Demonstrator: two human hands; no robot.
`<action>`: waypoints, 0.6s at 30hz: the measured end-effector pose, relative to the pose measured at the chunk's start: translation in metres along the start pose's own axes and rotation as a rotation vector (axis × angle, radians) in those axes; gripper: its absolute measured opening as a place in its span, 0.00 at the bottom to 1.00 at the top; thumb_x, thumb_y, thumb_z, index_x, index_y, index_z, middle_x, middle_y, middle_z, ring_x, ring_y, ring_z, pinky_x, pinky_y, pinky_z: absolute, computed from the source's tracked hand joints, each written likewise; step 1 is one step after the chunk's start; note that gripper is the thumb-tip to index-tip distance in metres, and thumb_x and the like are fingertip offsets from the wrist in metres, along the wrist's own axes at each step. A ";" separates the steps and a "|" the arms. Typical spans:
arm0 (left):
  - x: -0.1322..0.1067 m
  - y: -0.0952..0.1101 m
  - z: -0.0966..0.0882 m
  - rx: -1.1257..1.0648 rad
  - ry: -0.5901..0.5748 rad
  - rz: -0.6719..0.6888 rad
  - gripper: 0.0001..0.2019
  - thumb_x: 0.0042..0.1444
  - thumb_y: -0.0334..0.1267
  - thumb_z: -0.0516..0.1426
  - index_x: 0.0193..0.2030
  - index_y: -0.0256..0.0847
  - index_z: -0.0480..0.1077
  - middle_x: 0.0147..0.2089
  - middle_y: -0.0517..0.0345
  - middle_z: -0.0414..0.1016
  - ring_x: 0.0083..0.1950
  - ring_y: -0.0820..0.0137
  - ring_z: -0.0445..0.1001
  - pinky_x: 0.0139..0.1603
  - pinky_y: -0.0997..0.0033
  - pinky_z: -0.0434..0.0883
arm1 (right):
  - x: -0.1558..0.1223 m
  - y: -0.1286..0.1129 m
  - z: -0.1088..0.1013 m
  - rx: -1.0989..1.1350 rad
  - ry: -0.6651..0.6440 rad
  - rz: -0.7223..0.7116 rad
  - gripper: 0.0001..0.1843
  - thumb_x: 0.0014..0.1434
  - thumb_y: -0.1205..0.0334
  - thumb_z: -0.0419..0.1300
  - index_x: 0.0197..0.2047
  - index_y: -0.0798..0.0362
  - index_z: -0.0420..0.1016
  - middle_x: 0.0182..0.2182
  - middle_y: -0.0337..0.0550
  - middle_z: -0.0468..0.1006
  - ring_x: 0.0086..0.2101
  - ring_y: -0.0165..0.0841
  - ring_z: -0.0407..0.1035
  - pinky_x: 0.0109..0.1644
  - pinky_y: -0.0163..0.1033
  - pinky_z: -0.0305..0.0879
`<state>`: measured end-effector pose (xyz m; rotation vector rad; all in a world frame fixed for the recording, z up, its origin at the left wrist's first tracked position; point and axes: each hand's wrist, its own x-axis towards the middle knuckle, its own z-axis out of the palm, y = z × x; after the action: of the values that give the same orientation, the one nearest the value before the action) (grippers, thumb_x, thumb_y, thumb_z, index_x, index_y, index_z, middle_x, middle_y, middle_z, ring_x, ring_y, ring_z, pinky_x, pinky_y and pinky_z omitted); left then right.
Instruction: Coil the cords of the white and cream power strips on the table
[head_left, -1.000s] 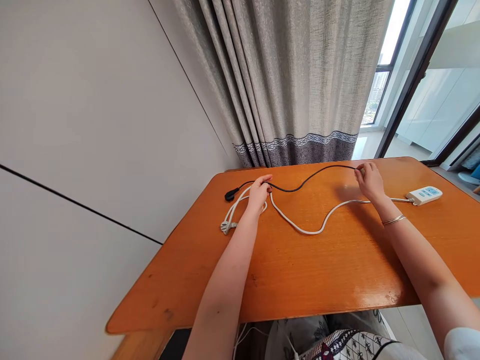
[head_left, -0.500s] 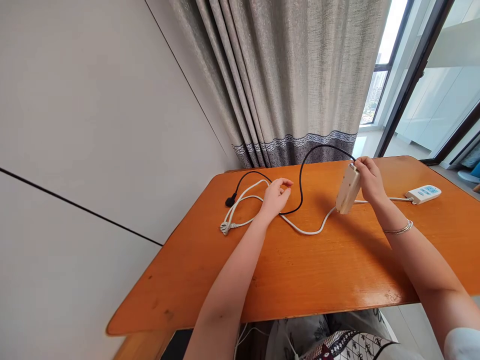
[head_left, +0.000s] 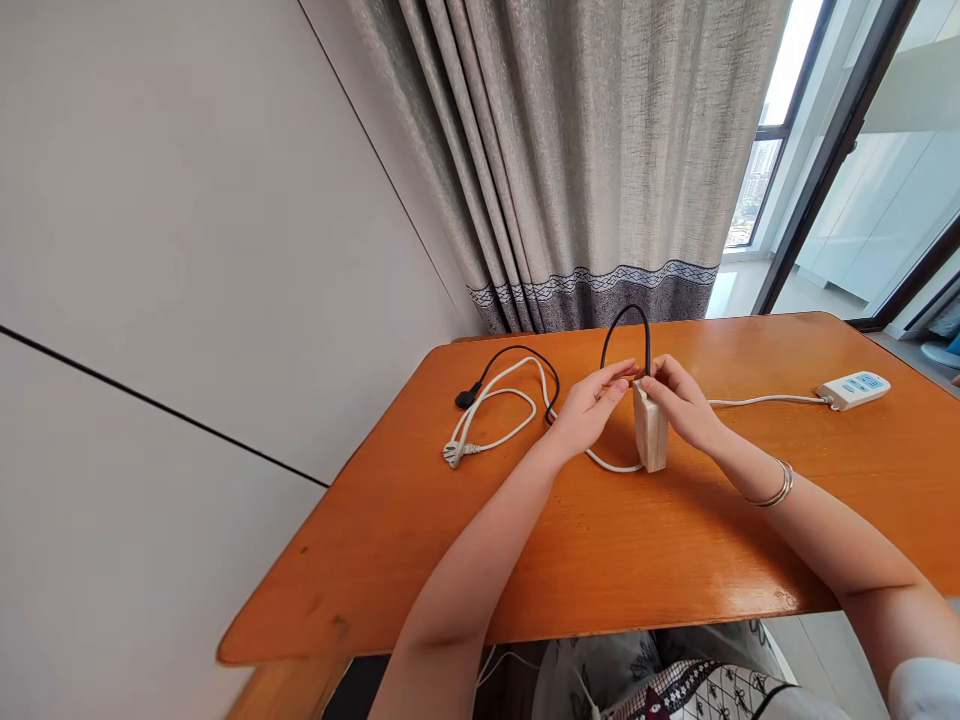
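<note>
Beige socket block [head_left: 650, 432] stands on end, mid-surface [head_left: 675, 560]. Right hand [head_left: 679, 400] grips its top. Left hand [head_left: 589, 412] pinches the black cord [head_left: 626, 318] at its root. Judgement: brace the block, bend the cord gently, keep clear of the white cord [head_left: 757, 401].

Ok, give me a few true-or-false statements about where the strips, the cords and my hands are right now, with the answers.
1. The right hand holds the beige strip on end on the table. True.
2. The white strip lies under the left hand. False: it lies near the table's right end, apart from both hands.
3. The black cord arches up from the top of the beige strip. True.
4. The bracelet is on the left wrist. False: it is on the right wrist.
</note>
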<state>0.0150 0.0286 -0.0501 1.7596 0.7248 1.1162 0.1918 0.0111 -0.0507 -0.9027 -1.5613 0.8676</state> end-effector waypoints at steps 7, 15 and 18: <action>-0.005 0.020 0.005 -0.048 0.016 0.012 0.20 0.60 0.52 0.58 0.49 0.39 0.75 0.52 0.46 0.79 0.54 0.60 0.76 0.58 0.61 0.70 | -0.019 -0.016 0.017 -0.110 -0.106 -0.150 0.15 0.64 0.47 0.58 0.37 0.49 0.64 0.34 0.39 0.69 0.34 0.32 0.64 0.41 0.39 0.63; -0.015 0.046 0.007 -0.286 0.163 0.000 0.05 0.55 0.39 0.57 0.37 0.41 0.67 0.33 0.58 0.74 0.32 0.71 0.72 0.42 0.67 0.72 | -0.007 -0.006 -0.005 -0.140 0.131 -0.220 0.14 0.67 0.47 0.55 0.46 0.48 0.66 0.44 0.46 0.73 0.42 0.36 0.71 0.45 0.43 0.70; -0.021 0.057 0.006 -0.346 0.050 -0.111 0.05 0.54 0.39 0.56 0.36 0.41 0.66 0.21 0.69 0.58 0.20 0.78 0.56 0.31 0.72 0.66 | -0.002 -0.005 -0.013 -0.196 0.164 -0.241 0.23 0.63 0.48 0.60 0.58 0.44 0.62 0.57 0.51 0.68 0.51 0.39 0.70 0.49 0.46 0.72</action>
<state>0.0126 -0.0147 -0.0077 1.3888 0.6092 1.1371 0.2044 0.0083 -0.0447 -0.8781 -1.5904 0.4639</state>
